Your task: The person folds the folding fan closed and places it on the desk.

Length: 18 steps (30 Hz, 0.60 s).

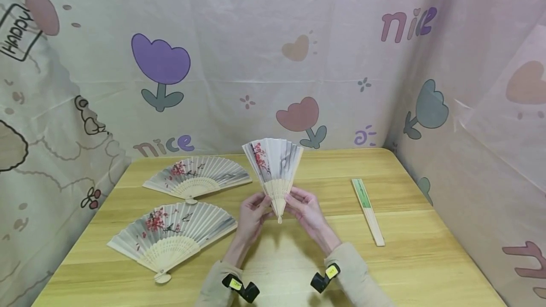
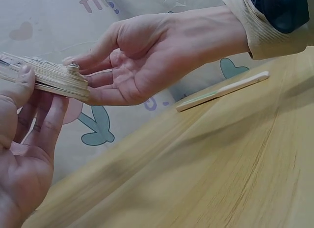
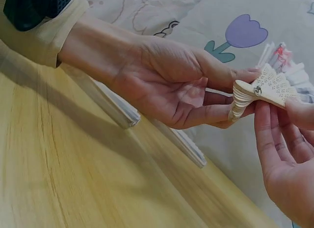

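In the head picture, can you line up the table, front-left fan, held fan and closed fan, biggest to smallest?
1. Table
2. Front-left fan
3. Held fan
4. Closed fan

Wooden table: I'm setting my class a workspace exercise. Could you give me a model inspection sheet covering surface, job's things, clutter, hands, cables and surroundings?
Surface: wood-grain table.
Job's things: part-open fan, held up; near spread fan and far spread fan, both left; slim pale item with green strip, right, apparently a folded fan.
Clutter: nothing seen.
Hands: left hand and right hand pinch the held fan's lower end from either side.
Cables: nothing seen.
Surroundings: printed cloth behind and along both sides, with tulips, hearts and words.
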Each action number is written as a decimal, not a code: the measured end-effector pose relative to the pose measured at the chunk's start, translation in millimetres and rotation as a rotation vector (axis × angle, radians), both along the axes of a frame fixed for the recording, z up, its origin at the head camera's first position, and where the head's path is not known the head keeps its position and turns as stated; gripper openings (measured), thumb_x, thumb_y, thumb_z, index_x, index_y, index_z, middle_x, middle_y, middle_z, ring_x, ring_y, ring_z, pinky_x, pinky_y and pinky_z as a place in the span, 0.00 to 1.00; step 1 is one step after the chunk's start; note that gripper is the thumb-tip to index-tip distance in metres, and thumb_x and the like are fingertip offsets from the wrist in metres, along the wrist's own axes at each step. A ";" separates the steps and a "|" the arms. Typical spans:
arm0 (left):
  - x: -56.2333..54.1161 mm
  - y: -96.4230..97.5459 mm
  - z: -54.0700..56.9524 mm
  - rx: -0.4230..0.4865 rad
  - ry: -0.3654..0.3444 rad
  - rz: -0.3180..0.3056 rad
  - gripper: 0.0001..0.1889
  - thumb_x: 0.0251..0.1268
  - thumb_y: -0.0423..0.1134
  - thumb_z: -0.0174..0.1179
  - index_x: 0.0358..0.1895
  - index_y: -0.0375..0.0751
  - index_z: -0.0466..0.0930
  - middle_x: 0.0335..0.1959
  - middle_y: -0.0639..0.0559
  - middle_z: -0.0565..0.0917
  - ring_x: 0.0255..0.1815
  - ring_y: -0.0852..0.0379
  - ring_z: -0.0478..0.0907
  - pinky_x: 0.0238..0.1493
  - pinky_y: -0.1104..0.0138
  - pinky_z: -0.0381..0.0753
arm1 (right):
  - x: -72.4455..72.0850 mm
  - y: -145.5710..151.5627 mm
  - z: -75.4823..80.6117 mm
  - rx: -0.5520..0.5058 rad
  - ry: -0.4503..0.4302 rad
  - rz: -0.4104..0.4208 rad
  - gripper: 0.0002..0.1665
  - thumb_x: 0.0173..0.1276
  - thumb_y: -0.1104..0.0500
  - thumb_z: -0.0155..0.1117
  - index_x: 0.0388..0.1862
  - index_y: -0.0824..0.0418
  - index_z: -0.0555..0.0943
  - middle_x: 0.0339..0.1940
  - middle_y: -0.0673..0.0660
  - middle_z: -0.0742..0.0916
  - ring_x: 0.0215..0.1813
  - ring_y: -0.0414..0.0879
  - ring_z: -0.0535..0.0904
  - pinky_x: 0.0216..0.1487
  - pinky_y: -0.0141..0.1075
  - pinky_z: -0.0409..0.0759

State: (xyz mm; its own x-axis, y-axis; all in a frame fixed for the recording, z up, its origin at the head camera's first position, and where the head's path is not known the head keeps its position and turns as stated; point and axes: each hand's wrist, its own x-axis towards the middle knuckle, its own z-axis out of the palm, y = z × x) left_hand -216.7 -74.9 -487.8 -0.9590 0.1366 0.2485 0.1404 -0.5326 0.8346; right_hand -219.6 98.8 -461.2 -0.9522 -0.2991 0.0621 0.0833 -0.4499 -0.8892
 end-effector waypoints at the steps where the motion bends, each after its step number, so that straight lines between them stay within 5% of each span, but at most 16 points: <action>1: -0.1 0.1 -0.3 -0.012 0.000 -0.003 0.15 0.72 0.27 0.55 0.41 0.53 0.87 0.39 0.60 0.88 0.41 0.65 0.86 0.45 0.67 0.90 | 0.1 -0.6 -0.2 0.005 -0.002 -0.008 0.30 0.73 0.72 0.55 0.70 0.79 0.61 0.45 0.48 0.90 0.47 0.41 0.88 0.55 0.33 0.88; 5: -0.6 -0.4 -0.9 -0.035 -0.004 -0.031 0.14 0.73 0.27 0.55 0.43 0.52 0.85 0.39 0.59 0.89 0.40 0.64 0.87 0.44 0.66 0.91 | 0.3 -2.1 -2.0 0.036 0.008 -0.049 0.30 0.71 0.74 0.56 0.71 0.76 0.64 0.40 0.46 0.90 0.41 0.39 0.87 0.50 0.31 0.88; 9: 0.2 -0.3 0.7 -0.061 -0.012 -0.056 0.13 0.71 0.25 0.56 0.46 0.48 0.84 0.36 0.58 0.89 0.38 0.62 0.88 0.42 0.66 0.91 | 1.3 -3.4 -3.4 0.070 0.031 -0.077 0.24 0.68 0.75 0.59 0.62 0.61 0.80 0.37 0.45 0.88 0.38 0.38 0.85 0.45 0.29 0.88; 13: 1.4 0.5 4.4 -0.135 -0.031 -0.067 0.12 0.70 0.26 0.57 0.54 0.33 0.81 0.38 0.57 0.88 0.38 0.60 0.88 0.44 0.66 0.91 | 2.2 -4.1 -3.0 0.090 0.044 -0.078 0.22 0.68 0.74 0.61 0.45 0.47 0.87 0.40 0.45 0.89 0.41 0.37 0.86 0.46 0.29 0.87; 18: 1.4 1.8 7.2 -0.192 -0.075 -0.055 0.20 0.71 0.26 0.57 0.59 0.14 0.69 0.39 0.59 0.88 0.39 0.61 0.87 0.44 0.66 0.91 | 2.1 -3.5 -2.8 0.093 0.061 -0.069 0.20 0.68 0.73 0.61 0.45 0.48 0.86 0.44 0.45 0.90 0.45 0.38 0.86 0.51 0.30 0.87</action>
State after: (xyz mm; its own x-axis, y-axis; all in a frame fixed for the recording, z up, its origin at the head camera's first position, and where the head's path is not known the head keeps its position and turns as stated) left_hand -215.3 -73.1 -480.7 -0.9636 0.2275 0.1407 0.0487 -0.3680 0.9286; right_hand -217.5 95.3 -464.1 -0.9660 -0.2406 0.0952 0.0000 -0.3679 -0.9299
